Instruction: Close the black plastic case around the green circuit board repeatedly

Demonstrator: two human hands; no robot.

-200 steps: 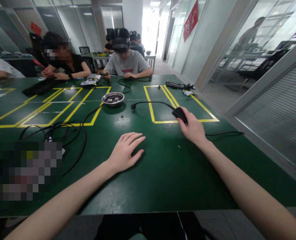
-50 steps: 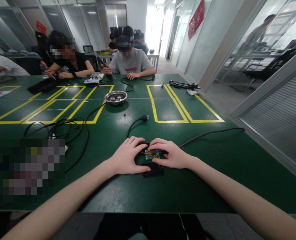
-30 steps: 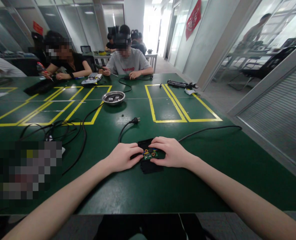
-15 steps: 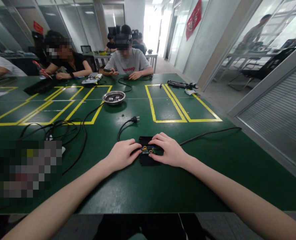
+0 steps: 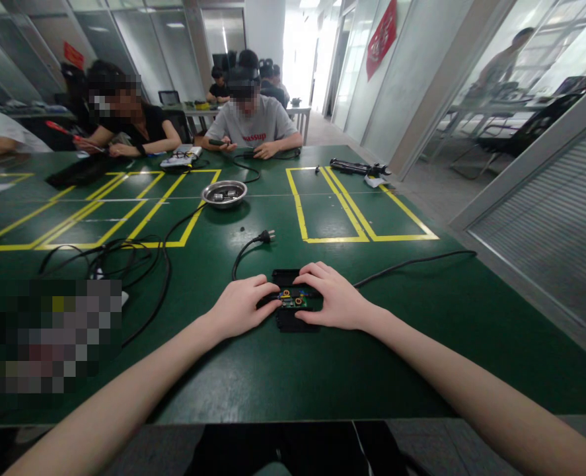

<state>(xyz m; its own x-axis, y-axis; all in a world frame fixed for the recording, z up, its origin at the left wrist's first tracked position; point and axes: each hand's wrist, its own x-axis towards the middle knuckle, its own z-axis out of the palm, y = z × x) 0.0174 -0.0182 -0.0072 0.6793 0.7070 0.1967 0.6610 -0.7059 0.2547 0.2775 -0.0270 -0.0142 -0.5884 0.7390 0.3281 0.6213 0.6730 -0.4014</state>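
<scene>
A small green circuit board (image 5: pixel 293 301) with copper-wound rings lies between the two halves of an open black plastic case, the upper half (image 5: pixel 283 276) and the lower half (image 5: pixel 297 322). My left hand (image 5: pixel 240 305) is closed with thumb and fingertips on the board's left end, where a black cable meets it. My right hand (image 5: pixel 339 297) is at the right end, its thumb over the lower half and its fingers over the upper half, apart from each other. A black cable (image 5: pixel 411 260) runs off to the right; a plug (image 5: pixel 267 236) lies above the left hand.
A metal bowl (image 5: pixel 224 194) with metal parts stands farther back. Tangled black cables (image 5: pixel 119 254) and a blurred-out item (image 5: pixel 55 337) lie left. Yellow tape rectangles (image 5: pixel 332 240) mark the green table. Co-workers sit across; a black tool-like object (image 5: pixel 357 166) lies at the back right.
My right thumb and fingers have spread wider and drawn back from the board, so more of it shows. The left hand stays nearly in place.
</scene>
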